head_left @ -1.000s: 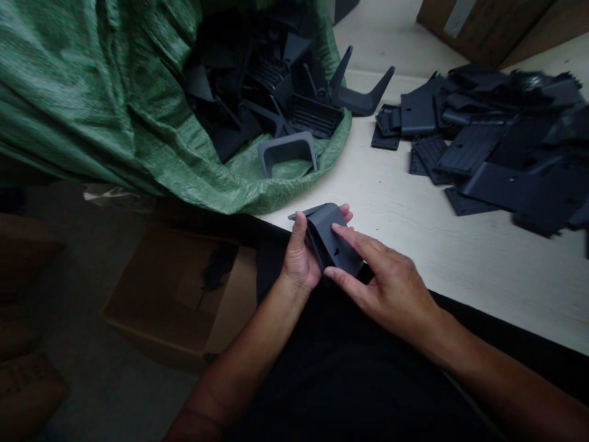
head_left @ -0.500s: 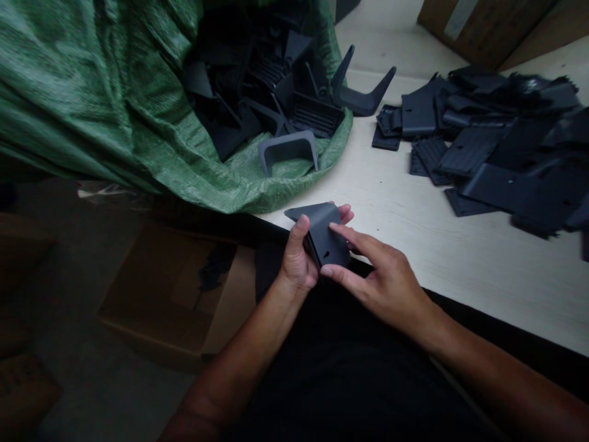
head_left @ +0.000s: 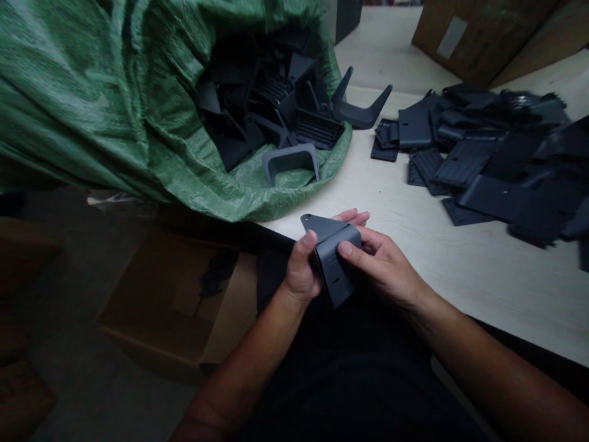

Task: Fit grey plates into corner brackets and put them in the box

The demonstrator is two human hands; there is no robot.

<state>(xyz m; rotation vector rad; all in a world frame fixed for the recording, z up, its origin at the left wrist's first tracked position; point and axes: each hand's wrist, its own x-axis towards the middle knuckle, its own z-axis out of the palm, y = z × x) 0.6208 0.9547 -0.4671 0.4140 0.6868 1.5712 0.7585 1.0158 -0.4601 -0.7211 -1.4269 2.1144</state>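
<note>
A dark grey plastic bracket is held between both hands, just off the near edge of the table. It has a flat face with a small keyhole slot and a tapered arm with a hole at its tip. My left hand cradles it from the left and beneath, thumb up along its side and fingertips showing beyond it. My right hand grips its right side, the thumb pressed on the front face and the fingers behind, partly hidden. A grey U-shaped bracket lies at the mouth of the green woven sack.
Dark plastic parts fill the sack. Another U-shaped bracket rests beside it on the pale table. A pile of flat dark plates lies to the right, before a cardboard box. An open carton stands below left.
The bracket has turned in my hands, so its tapered arm faces up more. My right thumb has moved from the lower edge onto the front face. The view has tilted slightly.
</note>
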